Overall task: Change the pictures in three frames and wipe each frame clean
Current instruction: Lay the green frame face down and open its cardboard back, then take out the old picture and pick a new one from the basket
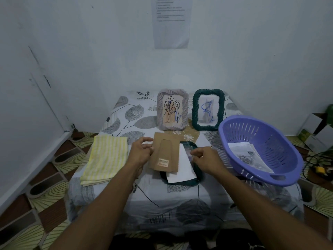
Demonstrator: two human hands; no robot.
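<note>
A dark green frame (197, 175) lies face down in the middle of the table. A white picture sheet (184, 166) sits in it. My left hand (141, 153) holds the brown cardboard backing (166, 154) at its left edge, lifted over the frame's left side. My right hand (203, 157) pinches at the frame's right edge, beside the white sheet. At the back, a pale purple frame (172, 110) with a leaf drawing and another dark green frame (208, 110) with a blue scribble stand upright.
A folded yellow-striped cloth (106, 157) lies at the left of the table. A purple plastic basket (259, 148) holding paper pictures sits tilted at the right. Cardboard boxes (314, 130) and cables (319, 168) are on the floor to the right.
</note>
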